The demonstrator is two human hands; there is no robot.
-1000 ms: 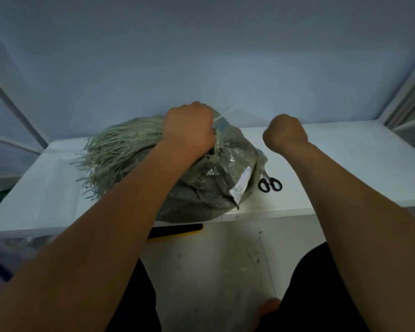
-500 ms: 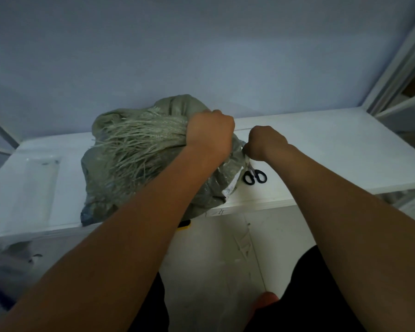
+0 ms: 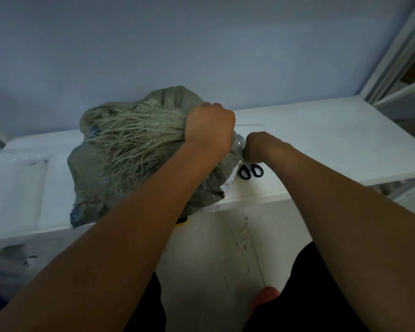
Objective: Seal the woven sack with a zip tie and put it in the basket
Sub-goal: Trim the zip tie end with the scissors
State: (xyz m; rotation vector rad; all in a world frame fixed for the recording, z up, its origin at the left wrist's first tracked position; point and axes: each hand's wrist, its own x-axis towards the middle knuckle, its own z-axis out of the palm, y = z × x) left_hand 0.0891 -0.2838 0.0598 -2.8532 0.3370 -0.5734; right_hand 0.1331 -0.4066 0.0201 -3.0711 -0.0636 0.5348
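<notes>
While the woven sack [image 3: 94, 185] lies on the white worktop [image 3: 321, 140], bulging over its front edge, the left hand [image 3: 210, 130] has its grip clamped round the gathered neck, frayed strands fanning leftward. A thin zip tie [image 3: 249, 125] pokes out rightward. The right hand [image 3: 259, 147] is fisted against the sack; whether its grip holds anything, I cannot tell. Black scissors [image 3: 250, 171] lie just beside.

White table [image 3: 321, 140] with sack [image 3: 101, 178], scissors [image 3: 250, 171]
</notes>
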